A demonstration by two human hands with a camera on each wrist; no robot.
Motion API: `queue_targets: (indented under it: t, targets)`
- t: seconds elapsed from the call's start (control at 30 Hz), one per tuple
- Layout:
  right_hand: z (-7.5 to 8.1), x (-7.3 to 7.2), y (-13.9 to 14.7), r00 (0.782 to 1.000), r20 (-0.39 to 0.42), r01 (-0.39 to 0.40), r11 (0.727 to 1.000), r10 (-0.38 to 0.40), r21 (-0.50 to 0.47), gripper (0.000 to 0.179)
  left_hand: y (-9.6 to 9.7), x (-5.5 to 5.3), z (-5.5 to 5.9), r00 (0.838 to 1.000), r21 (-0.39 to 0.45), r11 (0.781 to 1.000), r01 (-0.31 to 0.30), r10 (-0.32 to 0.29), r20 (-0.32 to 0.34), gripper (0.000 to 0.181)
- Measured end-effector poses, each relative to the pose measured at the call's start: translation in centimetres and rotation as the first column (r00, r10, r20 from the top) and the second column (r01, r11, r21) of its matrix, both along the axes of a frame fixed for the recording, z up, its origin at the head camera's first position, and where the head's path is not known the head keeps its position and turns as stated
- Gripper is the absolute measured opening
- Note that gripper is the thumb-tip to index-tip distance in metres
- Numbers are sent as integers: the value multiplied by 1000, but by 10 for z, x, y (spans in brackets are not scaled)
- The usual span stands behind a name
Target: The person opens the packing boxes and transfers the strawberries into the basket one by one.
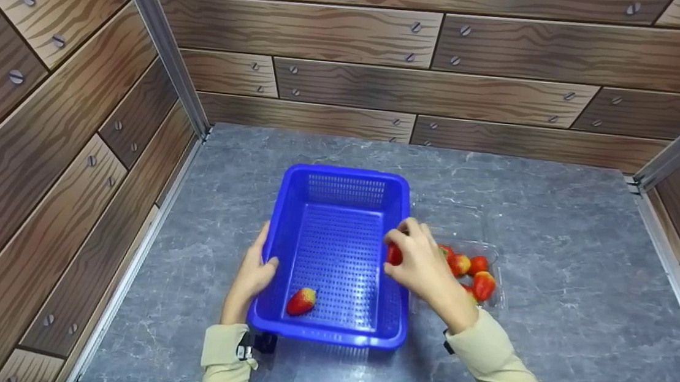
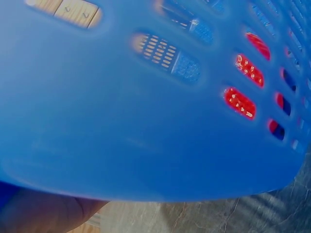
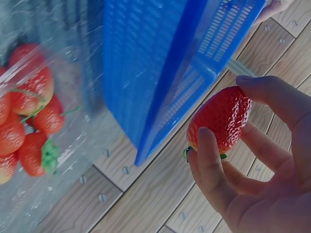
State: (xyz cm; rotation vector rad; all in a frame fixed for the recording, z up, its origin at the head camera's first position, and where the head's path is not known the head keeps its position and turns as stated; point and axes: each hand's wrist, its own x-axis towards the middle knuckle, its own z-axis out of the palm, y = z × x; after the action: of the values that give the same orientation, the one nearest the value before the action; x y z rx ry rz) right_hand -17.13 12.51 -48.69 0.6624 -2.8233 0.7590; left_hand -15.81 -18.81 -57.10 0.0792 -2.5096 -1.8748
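The right hand (image 1: 420, 262) is pinching a red strawberry (image 1: 394, 255) by the right rim of a blue basket (image 1: 327, 336); the left hand (image 1: 254, 274) is gripping the basket's left rim; another strawberry (image 1: 301, 302) is lying inside, near left; more strawberries (image 1: 483, 285) are sitting in a clear container (image 1: 471, 244), right of the basket on the table (image 1: 584, 286).

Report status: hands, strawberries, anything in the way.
Left hand grips blue basket. Right hand holds strawberry by basket's right rim; second strawberry inside. No obstruction visible.

head view bright | glare on tabletop (image 1: 354, 380) | left-wrist view hazy
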Motion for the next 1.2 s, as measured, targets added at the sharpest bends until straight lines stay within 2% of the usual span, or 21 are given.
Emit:
queue_targets:
  t: [0.23, 0.4, 0.7, 1.03, 1.2]
  targets:
    - [-2, 5, -21, 997, -19, -77, 997, 77, 23, 37, 0, 0, -2, 1000, -37, 999, -15, 15, 3, 81]
    - [-11, 12, -35, 991, 16, -137, 990, 136, 44, 37, -1, -1, -3, 1000, -43, 999, -9, 9, -2, 81]
    - [-39, 26, -51, 955, 124, -287, 945, 269, 159, 34, -2, 0, -4, 1000, -14, 1000, -3, 3, 14, 81]
    - [-69, 35, -55, 925, 129, -377, 904, 358, 200, 26, -2, 1, -3, 1000, 4, 1000, 1, -1, -1, 80]
    - [-77, 36, -55, 919, 125, -394, 897, 375, 200, 25, -2, -1, -4, 1000, -6, 1000, 11, -11, -4, 79]
